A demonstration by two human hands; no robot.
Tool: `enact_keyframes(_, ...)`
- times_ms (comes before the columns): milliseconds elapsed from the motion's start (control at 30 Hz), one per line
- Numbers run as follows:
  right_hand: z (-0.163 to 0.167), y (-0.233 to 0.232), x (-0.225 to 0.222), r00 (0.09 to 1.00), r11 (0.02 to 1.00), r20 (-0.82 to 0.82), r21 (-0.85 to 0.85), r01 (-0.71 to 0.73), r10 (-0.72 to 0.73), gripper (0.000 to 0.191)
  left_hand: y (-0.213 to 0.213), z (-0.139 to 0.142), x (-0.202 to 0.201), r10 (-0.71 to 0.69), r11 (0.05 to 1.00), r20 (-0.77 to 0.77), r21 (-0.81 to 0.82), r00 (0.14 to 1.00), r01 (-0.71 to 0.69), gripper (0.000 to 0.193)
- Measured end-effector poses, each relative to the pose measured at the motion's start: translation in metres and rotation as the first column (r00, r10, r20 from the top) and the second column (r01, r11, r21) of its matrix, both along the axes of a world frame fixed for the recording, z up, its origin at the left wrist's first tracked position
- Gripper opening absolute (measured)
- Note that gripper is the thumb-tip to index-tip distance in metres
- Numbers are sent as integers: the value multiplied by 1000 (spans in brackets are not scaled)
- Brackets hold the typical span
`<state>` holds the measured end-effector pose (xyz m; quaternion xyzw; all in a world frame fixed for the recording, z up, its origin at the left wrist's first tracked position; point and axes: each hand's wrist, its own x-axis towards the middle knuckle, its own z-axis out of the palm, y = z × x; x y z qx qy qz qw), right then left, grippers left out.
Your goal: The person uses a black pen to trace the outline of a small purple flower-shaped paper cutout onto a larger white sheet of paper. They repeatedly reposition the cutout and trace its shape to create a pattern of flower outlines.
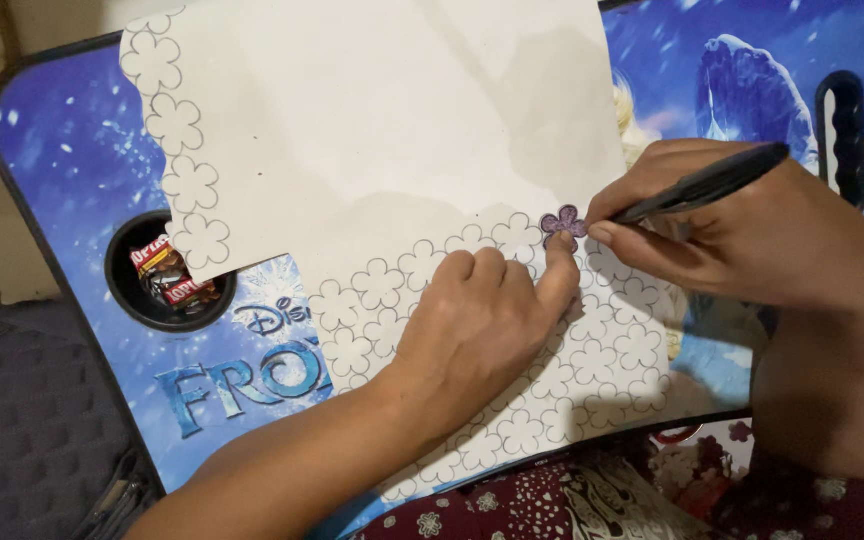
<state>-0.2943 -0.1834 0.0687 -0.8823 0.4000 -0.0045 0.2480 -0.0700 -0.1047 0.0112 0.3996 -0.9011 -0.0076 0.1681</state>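
sheet (pixel 352 130): cream, black-outlined flower shapes
flower template (pixel 562 221): purple
pen (pixel 702 185): black
lap table (pixel 62 150): blue, snowy print
cloth (pixel 512 505): maroon, white flowers, six o'clock
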Motion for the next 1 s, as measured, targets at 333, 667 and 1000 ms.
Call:
enact_keyframes(333, 0, -1, 0, 1000, 999, -11, 45, 29, -28, 25, -10, -2, 2, 0, 990, -128, 142, 992, 18, 31)
enact_keyframes(667, 9, 5, -7, 997, 999, 66, -10, -31, 32, 17, -21, 0, 11, 13, 954, -209, 295, 978, 51, 32)
enact_keyframes(1000, -1, 70, 12, 722, 769, 281, 344, 539, -632, 15, -31, 4, 22, 49, 913, -287, 402, 957, 74, 19)
